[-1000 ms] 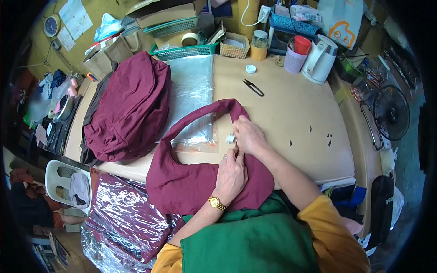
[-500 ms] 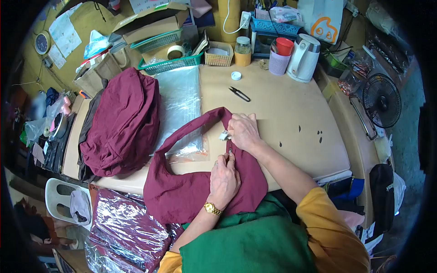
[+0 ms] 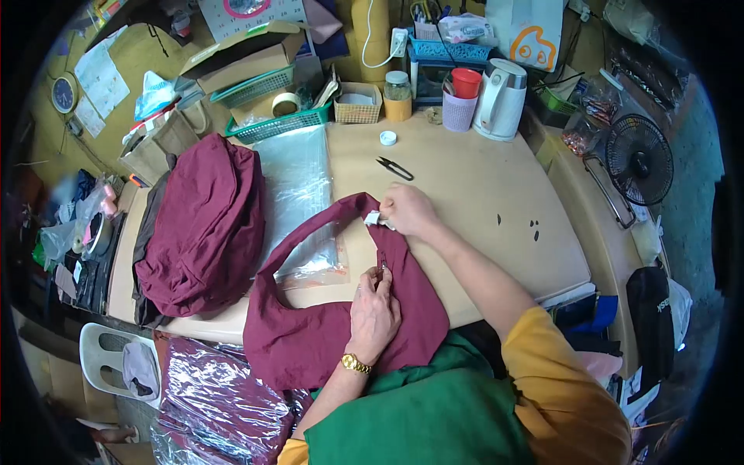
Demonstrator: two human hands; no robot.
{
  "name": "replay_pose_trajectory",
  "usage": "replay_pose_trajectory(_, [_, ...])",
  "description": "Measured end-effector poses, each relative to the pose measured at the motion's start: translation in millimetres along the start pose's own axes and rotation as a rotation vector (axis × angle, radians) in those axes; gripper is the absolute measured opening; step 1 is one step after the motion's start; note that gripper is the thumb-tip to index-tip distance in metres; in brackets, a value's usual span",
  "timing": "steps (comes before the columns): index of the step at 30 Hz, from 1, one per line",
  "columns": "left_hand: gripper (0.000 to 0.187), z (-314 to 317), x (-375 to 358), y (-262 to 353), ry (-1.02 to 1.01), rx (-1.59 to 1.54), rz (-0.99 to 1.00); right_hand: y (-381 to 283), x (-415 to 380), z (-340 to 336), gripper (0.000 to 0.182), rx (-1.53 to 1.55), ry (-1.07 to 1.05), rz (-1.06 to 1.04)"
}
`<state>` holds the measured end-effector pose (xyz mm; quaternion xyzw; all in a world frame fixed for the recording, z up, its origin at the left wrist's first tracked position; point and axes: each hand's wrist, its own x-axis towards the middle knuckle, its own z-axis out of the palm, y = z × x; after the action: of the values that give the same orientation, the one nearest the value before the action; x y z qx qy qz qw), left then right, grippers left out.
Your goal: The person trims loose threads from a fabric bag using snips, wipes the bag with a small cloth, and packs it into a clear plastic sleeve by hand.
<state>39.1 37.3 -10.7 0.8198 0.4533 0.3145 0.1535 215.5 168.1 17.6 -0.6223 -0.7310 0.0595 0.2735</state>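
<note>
A maroon shoulder bag (image 3: 310, 329) lies over the near table edge, its strap looped away from me. My left hand (image 3: 373, 314), with a gold watch at the wrist, is closed on the bag beside a short dark zipper (image 3: 382, 260). My right hand (image 3: 407, 208) is curled shut just right of the strap's upper end. Next to it a small white piece (image 3: 373, 218), perhaps a tag or folded cloth, lies across the strap. Whatever the right fingers hold is hidden. Black thread snips (image 3: 394, 168) rest on the table beyond.
Stuffed maroon bags (image 3: 205, 225) are heaped at left beside clear plastic sleeves (image 3: 298, 178). A white lid (image 3: 388, 138), a jar (image 3: 397, 97), a basket (image 3: 358, 105) and a kettle (image 3: 500, 101) stand at the back. A black fan (image 3: 639, 161) is at right. Plastic-wrapped maroon goods (image 3: 221, 387) lie below left.
My right hand has lifted and shifted away from the bag, curling more tightly. The white piece now shows more plainly across the strap. My left hand stays by the zipper; the view has shifted slightly.
</note>
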Motion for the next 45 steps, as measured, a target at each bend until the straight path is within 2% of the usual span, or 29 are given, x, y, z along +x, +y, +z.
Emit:
replay_pose_trajectory(2, [0.048,2,-1,1,0.019,-0.015,-0.012,-11,-6,-20,0.011,0.363,-0.27,0.282])
replay_pose_trajectory(3, [0.048,2,-2,3,-0.011,0.009,-0.037,-20,-21,-20,0.009,0.225,-0.236,0.121])
replay_pose_trajectory(4, [0.048,2,0,3,-0.043,0.032,-0.056,-19,-46,20,0.007,0.148,-0.245,0.062])
replay_pose_trajectory(7, [0.048,3,-1,2,-0.031,0.04,-0.036,-14,-32,26,0.004,0.097,-0.182,0.082])
replay_pose_trajectory(9, [0.049,2,-1,1,-0.042,0.035,-0.03,-17,-19,38,0.005,-0.113,0.084,-0.138])
replay_pose_trajectory(10, [0.05,2,-1,1,-0.05,0.025,-0.032,-17,-19,37,0.005,-0.116,0.092,-0.142])
replay_pose_trajectory(12, [0.051,-1,1,0,-0.013,0.002,-0.023,-20,-18,29,0.007,0.159,-0.312,-0.103])
replay_pose_trajectory(14, [0.051,-4,7,-2,0.019,-0.026,-0.012,-14,-12,6,0.009,0.291,-0.318,-0.099])
replay_pose_trajectory(16, [0.051,-8,13,-4,0.027,-0.153,-0.098,18,13,-1,0.006,0.443,0.113,0.417])
replay_pose_trajectory(18, [0.049,-11,24,-5,-0.058,-0.171,-0.137,80,46,31,0.01,0.555,0.146,0.444])
replay_pose_trajectory(19, [0.049,-8,32,-7,-0.077,-0.175,-0.104,76,49,28,0.01,0.558,0.145,0.434])
replay_pose_trajectory(21, [0.046,1,47,-15,-0.024,-0.183,-0.016,62,54,24,0.024,0.194,0.471,0.212])
replay_pose_trajectory(23, [0.042,6,67,-11,0.006,-0.202,-0.03,10,32,-6,0.029,0.309,0.553,0.09])
replay_pose_trajectory(25, [0.03,8,82,-14,-0.012,-0.143,-0.085,-29,-24,-12,0.027,0.398,0.418,-0.051])
replay_pose_trajectory(26, [0.023,20,90,-36,0.03,-0.077,0.104,-33,-52,-5,0.03,0.265,0.385,-0.204])
replay_pose_trajectory(27, [0.021,15,96,-42,0.073,-0.045,0.039,-29,-85,3,0.036,0.126,0.193,-0.239])
replay_pose_trajectory(28, [0.019,10,104,-49,0.114,-0.014,-0.028,-26,-111,0,0.05,0.039,-0.014,-0.207])
replay_pose_trajectory(30, [0.017,-3,118,-82,0.09,0.266,-0.17,-14,-130,-18,0.07,-0.165,-0.118,-0.177])
replay_pose_trajectory(32, [0.016,-5,131,-130,0.185,0.333,-0.057,7,-137,-21,0.078,-0.169,-0.223,-0.132])
replay_pose_trajectory(34, [0.013,-31,144,-108,0.088,0.196,0.06,11,-128,-34,0.081,-0.191,-0.334,-0.064])
replay_pose_trajectory(35, [0.017,-41,148,-91,0.039,-0.074,0.111,19,-124,-35,0.079,-0.189,-0.323,-0.066])
replay_pose_trajectory(36, [0.022,-61,142,-61,-0.087,-0.148,0.112,29,-118,-35,0.078,-0.192,-0.307,-0.072])
replay_pose_trajectory(37, [0.033,-89,132,-28,-0.335,-0.222,0.034,40,-111,-36,0.075,-0.166,-0.306,-0.09])
replay_pose_trajectory(39, [0.071,-129,94,5,-0.682,-0.262,0.089,59,-102,-44,0.068,-0.039,-0.315,-0.105])
replay_pose_trajectory(40, [0.087,-136,71,-2,-0.787,-0.049,0.241,55,-108,-62,0.068,-0.037,-0.318,-0.104])
replay_pose_trajectory(42, [0.107,-155,24,8,-0.841,0.212,0.151,28,-121,-116,0.059,0.156,-0.458,-0.149])
replay_pose_trajectory(43, [0.097,-156,-1,4,-0.728,0.278,0.116,20,-135,-124,0.059,0.166,-0.468,-0.152])
replay_pose_trajectory(44, [0.088,-158,-17,-3,-0.613,0.343,0.083,12,-152,-129,0.049,0.119,-0.439,-0.207])
replay_pose_trajectory(45, [0.088,-157,-22,-14,-0.613,0.342,0.074,10,-161,-131,0.039,0.068,-0.407,-0.265])
